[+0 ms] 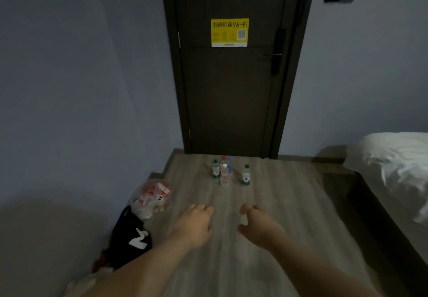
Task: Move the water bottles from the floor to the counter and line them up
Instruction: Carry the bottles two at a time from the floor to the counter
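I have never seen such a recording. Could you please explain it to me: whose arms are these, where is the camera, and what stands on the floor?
No machine is here. A person wears one camera on the head, looking forward and down, so the two bare arms are that person's own. The left hand and the right hand hold nothing; the fingers are loosely curled. On the floor, five water bottles stand upright before a dark door, one green-capped bottle apart to the right. A plastic bag and a black bag lie by the left wall. White bedding shows at the right. No counter is in view.
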Tool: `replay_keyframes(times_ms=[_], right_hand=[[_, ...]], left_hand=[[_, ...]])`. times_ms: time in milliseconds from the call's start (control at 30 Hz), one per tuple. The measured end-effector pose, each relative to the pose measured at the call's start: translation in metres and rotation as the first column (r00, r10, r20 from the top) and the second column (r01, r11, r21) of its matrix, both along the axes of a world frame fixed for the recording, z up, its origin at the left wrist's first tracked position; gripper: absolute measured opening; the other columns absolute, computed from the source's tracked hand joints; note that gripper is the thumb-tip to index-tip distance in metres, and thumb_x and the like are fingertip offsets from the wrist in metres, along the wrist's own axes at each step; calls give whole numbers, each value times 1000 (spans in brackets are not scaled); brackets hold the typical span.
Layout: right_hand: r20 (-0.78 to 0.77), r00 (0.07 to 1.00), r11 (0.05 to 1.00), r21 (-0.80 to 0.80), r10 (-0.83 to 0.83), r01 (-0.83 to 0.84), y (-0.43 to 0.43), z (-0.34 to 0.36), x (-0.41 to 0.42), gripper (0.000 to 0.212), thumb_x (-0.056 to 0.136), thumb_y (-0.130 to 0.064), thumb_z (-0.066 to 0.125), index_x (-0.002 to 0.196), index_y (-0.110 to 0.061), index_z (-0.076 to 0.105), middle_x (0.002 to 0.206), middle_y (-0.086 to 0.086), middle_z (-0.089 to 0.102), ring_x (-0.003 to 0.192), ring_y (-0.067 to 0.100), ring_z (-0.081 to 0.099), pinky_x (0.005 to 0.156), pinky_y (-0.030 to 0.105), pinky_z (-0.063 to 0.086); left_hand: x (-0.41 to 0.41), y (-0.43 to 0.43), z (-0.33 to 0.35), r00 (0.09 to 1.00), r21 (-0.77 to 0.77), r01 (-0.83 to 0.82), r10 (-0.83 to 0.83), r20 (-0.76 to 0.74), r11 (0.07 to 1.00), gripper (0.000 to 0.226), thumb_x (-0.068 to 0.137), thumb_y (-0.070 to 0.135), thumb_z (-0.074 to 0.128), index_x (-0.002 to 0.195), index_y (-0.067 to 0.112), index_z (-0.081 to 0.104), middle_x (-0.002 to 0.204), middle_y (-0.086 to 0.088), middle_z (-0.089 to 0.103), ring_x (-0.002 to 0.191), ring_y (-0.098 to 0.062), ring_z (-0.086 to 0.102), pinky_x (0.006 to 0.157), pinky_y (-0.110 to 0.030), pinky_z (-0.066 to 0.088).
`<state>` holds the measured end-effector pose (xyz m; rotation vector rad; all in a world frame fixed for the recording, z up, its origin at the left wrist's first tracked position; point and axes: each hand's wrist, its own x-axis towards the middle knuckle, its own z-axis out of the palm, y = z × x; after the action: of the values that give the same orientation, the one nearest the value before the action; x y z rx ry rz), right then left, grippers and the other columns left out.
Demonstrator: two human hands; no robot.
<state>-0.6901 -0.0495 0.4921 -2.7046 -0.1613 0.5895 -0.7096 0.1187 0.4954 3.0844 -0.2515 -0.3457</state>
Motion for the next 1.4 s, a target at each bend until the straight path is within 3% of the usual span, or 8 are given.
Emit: replay_keyframes(times_ms=[533, 833, 1000, 1400], right_hand=[[-56, 998, 999, -43, -28, 26, -17, -24, 329, 47, 91, -32, 53, 136, -23, 40, 139, 6, 44, 125, 23, 46, 106, 38, 41], [-130, 990, 999, -13, -46, 44, -54, -54, 484, 49, 91, -32, 54, 136, -24, 38, 134, 7, 47, 122, 23, 48, 105, 40, 43], [-158, 986, 997, -43, 55, -62, -90, -76, 583, 49, 91, -32, 53, 137, -21, 38, 135, 7, 46, 122, 24, 48, 105, 38, 42], [-395, 881, 945, -83, 261, -317, -131, -130, 745, 53, 93, -34, 50, 141, -19, 33, 136, 10, 43, 123, 28, 48, 102, 37, 44]], left_hand=[[357, -20, -24, 1000, -143, 15, -14, 8, 990, 45, 95, 25, 46, 139, 18, 38, 139, -6, 45, 130, -24, 40, 107, -34, 36], [517, -53, -61, 996, -153, -29, 15, -93, 988, 47, 93, 24, 47, 139, 22, 39, 137, -2, 48, 124, -20, 46, 102, -34, 42], [601, -84, -92, 984, -188, -124, 97, -146, 974, 43, 90, 26, 50, 133, 20, 48, 136, -3, 51, 122, -22, 49, 101, -32, 41], [703, -128, -142, 871, -124, -402, 338, -356, 907, 50, 95, 30, 44, 143, 20, 34, 145, -2, 41, 131, -22, 42, 106, -32, 38]])
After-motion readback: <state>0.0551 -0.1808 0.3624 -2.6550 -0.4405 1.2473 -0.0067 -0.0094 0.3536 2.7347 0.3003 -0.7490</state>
